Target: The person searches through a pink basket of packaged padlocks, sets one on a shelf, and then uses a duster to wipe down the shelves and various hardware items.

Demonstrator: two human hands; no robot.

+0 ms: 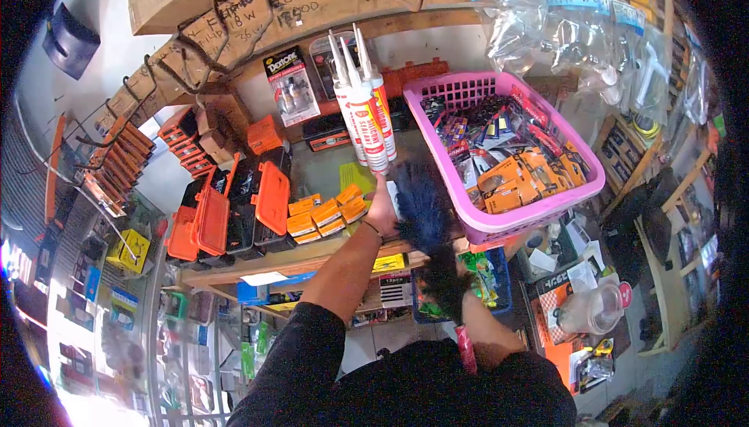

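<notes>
A dark blue and black feather duster (425, 212) reaches up over the table's front edge. My right hand (473, 314) is closed around its lower part, with the pink handle (466, 349) sticking out below; the dark fluff covers some of the fingers. At the foot of several white and red silicone sealant tubes (367, 126) is my left hand (381, 210), a dark band on its wrist. Its fingertips are right at the tubes' bottoms, and most fingers are hidden. The tubes stand upright in a cluster. Small orange-yellow boxes (326, 216) lie left of this hand.
A pink basket (499, 228) full of packaged goods stands right of the duster. Orange-lidded black cases (271, 197) sit at the left. Metal hooks (195, 60) and plastic bags (519, 33) hang above. Below the tabletop is a blue basket (499, 310); a clear jar (593, 310) stands at lower right.
</notes>
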